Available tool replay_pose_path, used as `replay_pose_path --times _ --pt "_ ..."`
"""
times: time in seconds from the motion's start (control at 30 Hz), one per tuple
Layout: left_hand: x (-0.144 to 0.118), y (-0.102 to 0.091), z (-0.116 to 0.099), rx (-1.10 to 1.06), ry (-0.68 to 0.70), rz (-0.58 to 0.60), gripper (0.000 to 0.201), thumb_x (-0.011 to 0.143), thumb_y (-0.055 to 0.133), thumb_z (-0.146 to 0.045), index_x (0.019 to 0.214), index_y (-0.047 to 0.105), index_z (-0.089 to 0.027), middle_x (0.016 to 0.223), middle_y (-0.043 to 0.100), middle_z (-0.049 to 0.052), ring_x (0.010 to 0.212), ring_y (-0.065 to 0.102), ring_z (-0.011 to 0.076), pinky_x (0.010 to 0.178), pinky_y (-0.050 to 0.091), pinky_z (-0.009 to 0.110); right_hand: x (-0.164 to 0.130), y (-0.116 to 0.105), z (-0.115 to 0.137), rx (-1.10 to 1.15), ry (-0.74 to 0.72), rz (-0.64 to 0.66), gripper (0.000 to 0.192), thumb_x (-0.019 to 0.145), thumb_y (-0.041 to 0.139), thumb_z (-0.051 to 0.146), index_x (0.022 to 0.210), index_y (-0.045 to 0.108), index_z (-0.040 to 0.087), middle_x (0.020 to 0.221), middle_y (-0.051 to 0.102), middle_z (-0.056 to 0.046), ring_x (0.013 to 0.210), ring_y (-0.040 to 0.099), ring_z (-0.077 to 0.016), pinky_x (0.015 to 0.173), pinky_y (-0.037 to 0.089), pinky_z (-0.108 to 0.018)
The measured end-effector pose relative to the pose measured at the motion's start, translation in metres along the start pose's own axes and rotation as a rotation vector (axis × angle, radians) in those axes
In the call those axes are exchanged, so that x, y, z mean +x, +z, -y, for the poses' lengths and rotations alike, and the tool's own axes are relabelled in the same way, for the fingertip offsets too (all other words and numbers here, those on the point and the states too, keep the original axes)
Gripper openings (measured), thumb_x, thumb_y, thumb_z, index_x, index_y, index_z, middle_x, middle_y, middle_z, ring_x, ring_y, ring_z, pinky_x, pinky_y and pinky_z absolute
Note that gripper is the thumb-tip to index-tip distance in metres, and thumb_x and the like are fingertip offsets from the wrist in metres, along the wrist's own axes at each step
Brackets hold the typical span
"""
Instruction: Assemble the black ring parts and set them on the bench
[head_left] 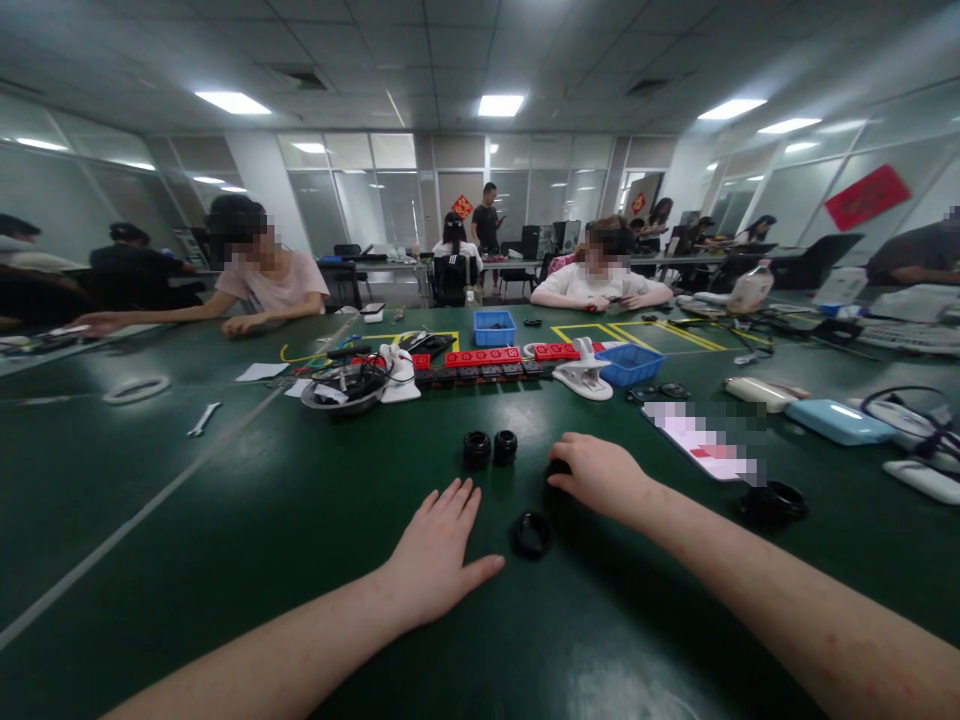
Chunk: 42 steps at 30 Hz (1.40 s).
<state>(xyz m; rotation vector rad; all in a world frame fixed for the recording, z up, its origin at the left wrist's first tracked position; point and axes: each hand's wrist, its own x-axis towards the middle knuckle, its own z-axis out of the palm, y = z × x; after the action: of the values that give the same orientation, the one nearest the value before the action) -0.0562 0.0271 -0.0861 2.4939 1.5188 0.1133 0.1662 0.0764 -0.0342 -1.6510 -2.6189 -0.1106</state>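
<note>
My left hand [442, 555] lies flat on the green table with its fingers stretched out, holding nothing. Beyond its fingertips stand two short black cylinders, the left one [476, 450] slightly wider than the right one [505, 447]. A black ring [532, 535] with a hole through it rests to the right of my left thumb, apart from both hands. My right hand [596, 475] is curled, with fingers and thumb around a dark round black piece [558, 472] that is mostly hidden by the hand.
A phone [701, 440] and another black ring [776, 502] lie to the right. Red and black power strips [484, 358], blue bins [631, 363] and a bowl of cables [341, 395] line the back. A wrench [203, 419] lies left. Two people sit across the table.
</note>
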Motion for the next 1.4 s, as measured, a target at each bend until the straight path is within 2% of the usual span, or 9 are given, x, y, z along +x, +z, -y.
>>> replay_pose_path --times 0.13,0.27,0.5,0.8,1.03,1.13,1.23,1.33,1.4 --pt "-0.001 0.002 0.001 -0.002 0.002 -0.016 0.076 0.082 0.042 -0.062 0.137 0.03 -0.012 0.144 0.023 0.014 0.132 0.018 0.0304 0.105 0.02 0.05 -0.014 0.005 -0.017 0.006 0.056 -0.03 0.016 0.08 0.058 0.025 0.092 0.066 0.016 0.09 0.062 -0.009 0.09 0.058 -0.0228 0.075 0.048 -0.031" --pt "-0.001 0.001 0.002 0.006 0.0 -0.01 0.076 0.082 0.042 -0.063 0.138 0.029 -0.013 0.144 0.022 0.013 0.132 0.019 0.0298 0.105 0.02 0.049 -0.035 0.01 -0.029 0.028 0.094 -0.05 0.021 0.083 0.053 0.019 0.101 0.063 0.014 0.101 0.061 -0.01 0.097 0.057 -0.0224 0.084 0.047 -0.032" --pt "0.0 0.001 0.003 0.009 0.006 -0.008 0.078 0.082 0.04 -0.063 0.138 0.028 -0.012 0.144 0.023 0.013 0.132 0.019 0.0297 0.106 0.02 0.048 -0.081 0.018 -0.048 0.041 0.161 -0.076 0.03 0.084 0.045 0.022 0.108 0.061 0.016 0.107 0.06 -0.01 0.09 0.062 -0.0217 0.079 0.051 -0.034" --pt "-0.001 0.003 0.005 0.014 0.01 -0.009 0.077 0.082 0.036 -0.066 0.138 0.028 -0.014 0.145 0.023 0.013 0.132 0.019 0.0295 0.106 0.02 0.048 -0.149 0.041 -0.061 0.073 0.211 -0.276 0.04 0.085 0.038 0.04 0.105 0.062 0.016 0.105 0.062 -0.012 0.084 0.064 -0.0235 0.072 0.056 -0.036" --pt "-0.001 0.002 0.002 0.043 0.002 0.001 0.078 0.082 0.037 -0.065 0.138 0.027 -0.012 0.145 0.022 0.014 0.132 0.019 0.0293 0.106 0.021 0.048 -0.186 0.039 -0.076 0.264 0.235 -0.298 0.039 0.082 0.04 0.052 0.102 0.062 0.027 0.104 0.063 -0.012 0.085 0.065 -0.0244 0.071 0.057 -0.035" --pt "-0.001 0.002 0.002 0.055 -0.001 0.003 0.078 0.083 0.036 -0.065 0.139 0.026 -0.011 0.145 0.022 0.014 0.132 0.019 0.029 0.106 0.021 0.048 -0.208 0.048 -0.096 0.333 0.279 -0.299 0.034 0.078 0.048 0.055 0.099 0.062 0.033 0.103 0.062 -0.014 0.086 0.064 -0.0247 0.071 0.055 -0.031" --pt "-0.001 0.002 0.001 0.062 0.0 0.006 0.078 0.083 0.035 -0.065 0.139 0.026 -0.012 0.145 0.021 0.013 0.133 0.019 0.0281 0.106 0.02 0.046 -0.234 0.066 -0.125 0.347 0.361 -0.334 0.035 0.075 0.053 0.056 0.103 0.06 0.035 0.105 0.061 -0.016 0.089 0.063 -0.0257 0.071 0.052 -0.034" --pt "0.0 0.002 0.001 0.066 0.001 0.009 0.078 0.083 0.036 -0.065 0.139 0.026 -0.01 0.145 0.022 0.013 0.132 0.019 0.0283 0.106 0.02 0.046 -0.255 0.081 -0.16 0.359 0.398 -0.315 0.037 0.075 0.057 0.051 0.106 0.06 0.032 0.107 0.06 -0.017 0.09 0.062 -0.0258 0.075 0.05 -0.035" --pt "0.0 0.002 0.0 0.068 -0.001 0.008 0.079 0.083 0.036 -0.064 0.138 0.026 -0.009 0.144 0.022 0.014 0.132 0.019 0.0286 0.106 0.02 0.047 -0.261 0.085 -0.18 0.342 0.457 -0.315 0.041 0.072 0.056 0.054 0.104 0.062 0.031 0.105 0.062 -0.013 0.089 0.062 -0.0263 0.075 0.051 -0.036"
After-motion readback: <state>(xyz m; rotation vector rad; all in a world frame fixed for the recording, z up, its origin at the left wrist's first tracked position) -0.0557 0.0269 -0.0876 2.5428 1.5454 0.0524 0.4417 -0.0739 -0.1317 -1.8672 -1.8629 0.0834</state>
